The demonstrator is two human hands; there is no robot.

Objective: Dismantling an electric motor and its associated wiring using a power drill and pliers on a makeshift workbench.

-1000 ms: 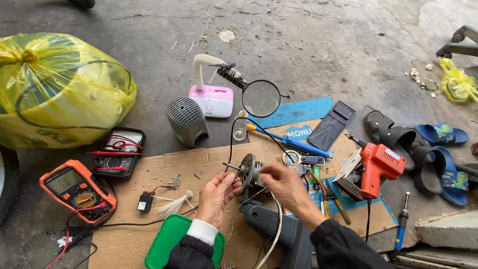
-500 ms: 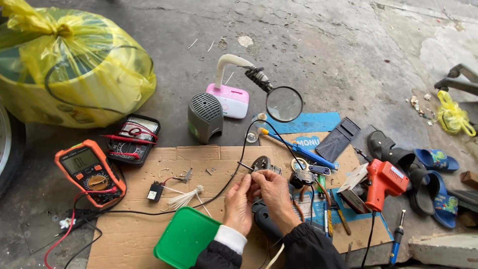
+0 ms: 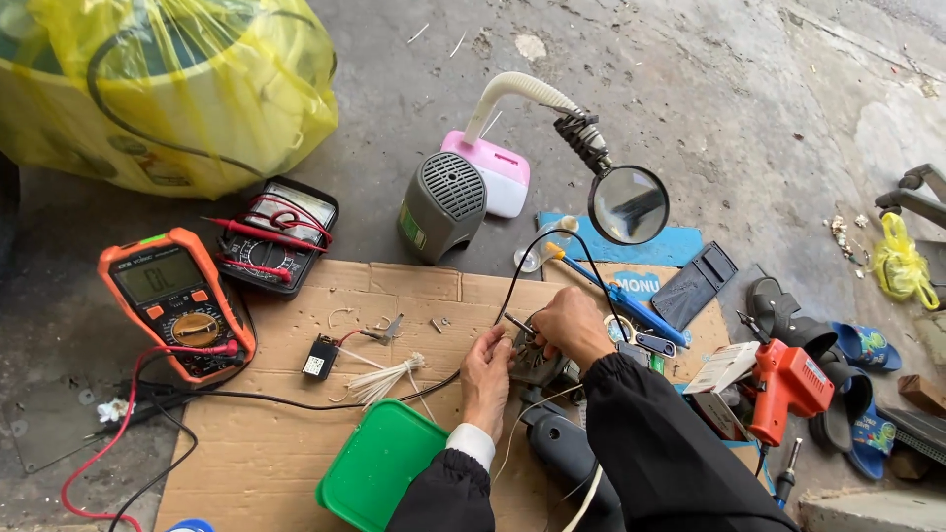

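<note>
Taking the cardboard sheet (image 3: pixel 296 433) on the floor as landmark: off its left edge lies an orange multimeter (image 3: pixel 175 300) with red and black leads trailing across the card. On its lower edge sits a green lid (image 3: pixel 379 478). Right of centre, the left hand (image 3: pixel 486 379) pinches one side of a small dark motor part (image 3: pixel 537 366), fingers closed on it. The right hand (image 3: pixel 570 325) curls over the top of the part, gripping it too. Beyond the far edge stands a magnifier lamp (image 3: pixel 628 204). To work well, I would keep the part braced low against the card and clear of the black wire (image 3: pixel 512 286).
</note>
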